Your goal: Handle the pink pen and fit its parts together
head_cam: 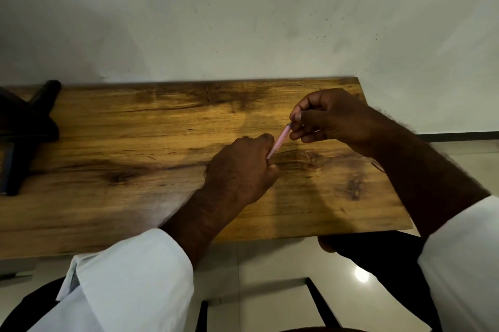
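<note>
A thin pink stick-like object, perhaps a pen, slants between my two hands above the wooden table. My left hand curls into a fist round its lower end. Above and to the right, my right hand pinches its upper end between thumb and fingers. What the ends look like is hidden inside the hands. Both forearms come out of white sleeves.
A dark stand or tool lies at the table's left edge. A pale wall rises directly behind the table. Below the near edge are a tiled floor and black frame bars.
</note>
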